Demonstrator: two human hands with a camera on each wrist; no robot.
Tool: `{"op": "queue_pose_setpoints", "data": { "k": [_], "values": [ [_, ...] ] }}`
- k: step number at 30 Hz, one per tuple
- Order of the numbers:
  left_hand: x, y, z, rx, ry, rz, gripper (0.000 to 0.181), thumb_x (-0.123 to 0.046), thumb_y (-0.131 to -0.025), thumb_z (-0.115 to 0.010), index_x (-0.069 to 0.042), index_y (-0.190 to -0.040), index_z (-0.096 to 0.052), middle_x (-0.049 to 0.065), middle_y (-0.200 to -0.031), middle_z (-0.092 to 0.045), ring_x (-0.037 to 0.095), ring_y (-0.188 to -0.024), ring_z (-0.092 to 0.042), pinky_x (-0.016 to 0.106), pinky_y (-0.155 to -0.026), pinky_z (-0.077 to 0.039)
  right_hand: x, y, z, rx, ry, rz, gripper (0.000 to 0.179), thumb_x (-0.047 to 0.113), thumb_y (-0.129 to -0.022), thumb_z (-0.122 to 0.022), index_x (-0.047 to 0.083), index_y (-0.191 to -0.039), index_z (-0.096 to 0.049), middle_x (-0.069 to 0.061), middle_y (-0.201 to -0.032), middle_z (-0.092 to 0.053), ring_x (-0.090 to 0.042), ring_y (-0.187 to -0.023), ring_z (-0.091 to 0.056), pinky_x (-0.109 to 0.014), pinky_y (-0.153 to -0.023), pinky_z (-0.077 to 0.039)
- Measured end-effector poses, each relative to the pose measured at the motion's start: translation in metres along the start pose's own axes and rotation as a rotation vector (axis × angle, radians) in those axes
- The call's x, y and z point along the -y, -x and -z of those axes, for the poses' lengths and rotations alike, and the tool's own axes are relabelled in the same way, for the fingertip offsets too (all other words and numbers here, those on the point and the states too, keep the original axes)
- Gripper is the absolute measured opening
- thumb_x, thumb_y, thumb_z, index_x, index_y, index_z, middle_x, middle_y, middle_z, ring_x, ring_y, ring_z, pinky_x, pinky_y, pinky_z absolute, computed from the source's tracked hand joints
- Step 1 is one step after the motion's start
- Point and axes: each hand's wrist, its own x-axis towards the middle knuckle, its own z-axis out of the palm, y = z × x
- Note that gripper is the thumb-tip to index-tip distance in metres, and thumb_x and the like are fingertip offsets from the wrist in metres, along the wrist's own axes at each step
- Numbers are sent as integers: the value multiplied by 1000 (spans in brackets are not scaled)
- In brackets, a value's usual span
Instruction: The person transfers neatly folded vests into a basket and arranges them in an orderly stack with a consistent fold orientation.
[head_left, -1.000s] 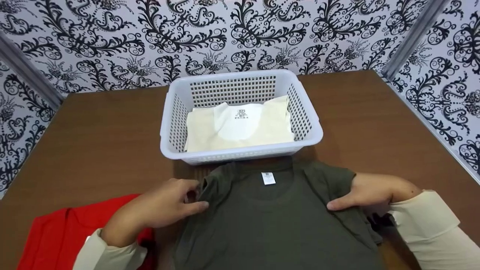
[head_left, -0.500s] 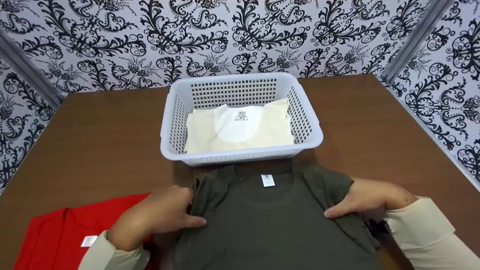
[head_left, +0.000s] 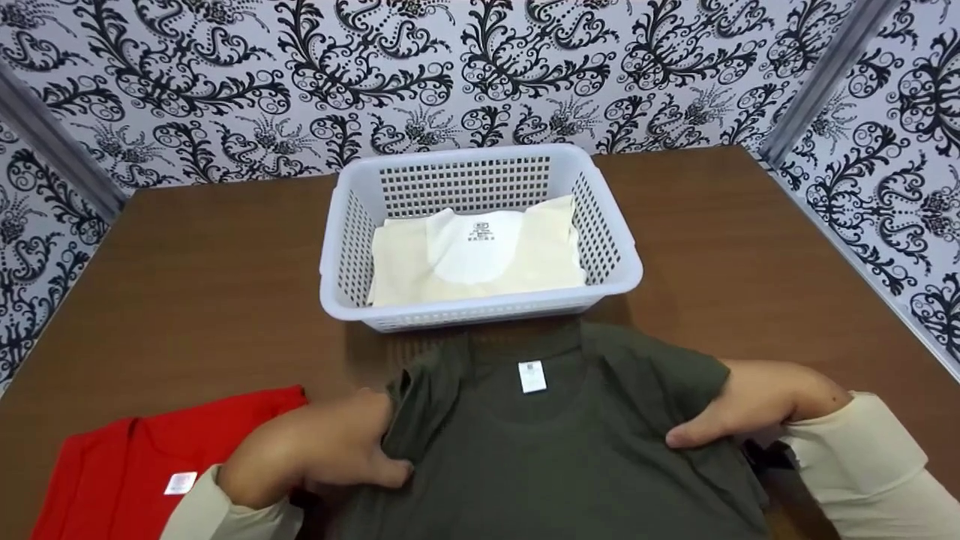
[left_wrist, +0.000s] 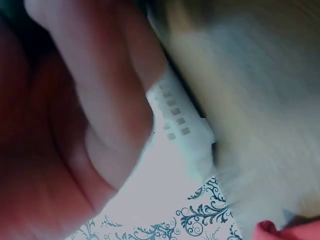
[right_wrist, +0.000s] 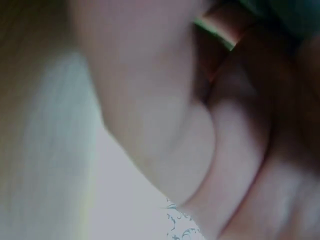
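Note:
An olive-green T-shirt [head_left: 540,465] lies in front of the basket, its collar on the far side and a white neck label [head_left: 532,376] showing inside it. My left hand [head_left: 322,442] grips the shirt's left side near the sleeve, thumb on top, the other fingers mostly hidden. At the right sleeve my right hand [head_left: 757,397] holds the cloth in the same way, with its fingers under the fabric. Both wrist views are filled mostly by blurred fingers. The shirt's lower part runs out of the head view.
A white plastic basket [head_left: 480,309] stands behind the shirt with a folded cream shirt [head_left: 405,262] inside. Partly under my left forearm lies a folded red shirt [head_left: 161,457] with a white label. Patterned walls [head_left: 420,75] border the brown table [head_left: 225,255] at the back and sides.
The green shirt's collar has slid slightly away from the basket, toward me. My left hand has moved nearer to me, my right hand slightly nearer and to the right. Basket and red shirt stay put.

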Motion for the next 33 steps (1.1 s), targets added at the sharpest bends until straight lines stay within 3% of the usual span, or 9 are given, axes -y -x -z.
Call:
{"op": "queue_pose_setpoints", "data": {
  "k": [4,5,9,10,12,16,20,26,33],
  "values": [
    [-5,8,3,74,122,-113,24,-27,-83,-72,-13,-68,-60,-14,-52,-48,-2,-46,-48,19,-49,-39,4,12,3,14,4,-181,81,52,-81,-77,10,-142,-44,-10,-136,-52,-25,-116,-52,-40,-96,-46],
    [-6,10,4,87,141,-129,25,-28,-84,-72,-14,-66,-60,-15,-49,-47,-4,-45,-47,18,-47,-38,4,14,3,23,-14,-180,81,51,-81,-77,9,-142,-44,-11,-137,-52,-26,-117,-52,-40,-95,-46],
    [-6,15,8,82,177,-209,13,-28,-88,-70,-18,-93,-65,-18,-76,-59,-3,-71,-55,18,-68,-47,8,20,4,49,-150,-118,76,39,-84,-78,9,-144,-41,-11,-142,-47,-25,-123,-48,-33,-98,-44],
    [-6,17,9,76,187,-229,19,-28,-88,-70,-19,-103,-63,-16,-86,-60,-1,-81,-55,19,-78,-48,9,22,3,47,-164,-138,77,40,-83,-78,9,-143,-41,-10,-141,-47,-24,-121,-49,-30,-95,-46],
    [-4,19,10,77,224,-268,35,-26,-90,-69,-22,-122,-57,-12,-110,-62,3,-101,-57,20,-96,-45,10,26,1,51,-239,-79,75,32,-85,-79,8,-144,-40,-9,-142,-47,-21,-123,-48,-25,-96,-44],
    [-2,23,13,54,289,-347,49,-21,-90,-68,-21,-136,-50,-5,-130,-58,7,-116,-55,20,-106,-40,11,33,-5,21,-385,39,67,21,-86,-78,5,-142,-44,-9,-139,-53,-16,-119,-55,-21,-94,-47],
    [2,27,17,-44,318,-410,56,-18,-87,-69,-17,-139,-48,0,-134,-57,10,-119,-55,22,-106,-41,12,35,-8,-56,-488,288,64,5,-88,-73,6,-145,-43,-4,-139,-57,-8,-122,-56,-17,-100,-44],
    [11,34,24,-246,332,-450,67,-13,-85,-69,-11,-146,-43,7,-141,-52,9,-125,-51,19,-107,-38,22,36,-3,-217,-352,486,66,-3,-89,-69,8,-147,-40,2,-140,-56,-3,-124,-54,-12,-102,-41],
    [6,36,28,-516,460,-351,62,-6,-83,-69,-6,-141,-48,7,-133,-57,10,-118,-57,19,-100,-44,40,31,2,-385,-241,629,57,-9,-88,-66,7,-140,-50,-6,-130,-64,-9,-117,-61,-16,-100,-46]
  ]
}}
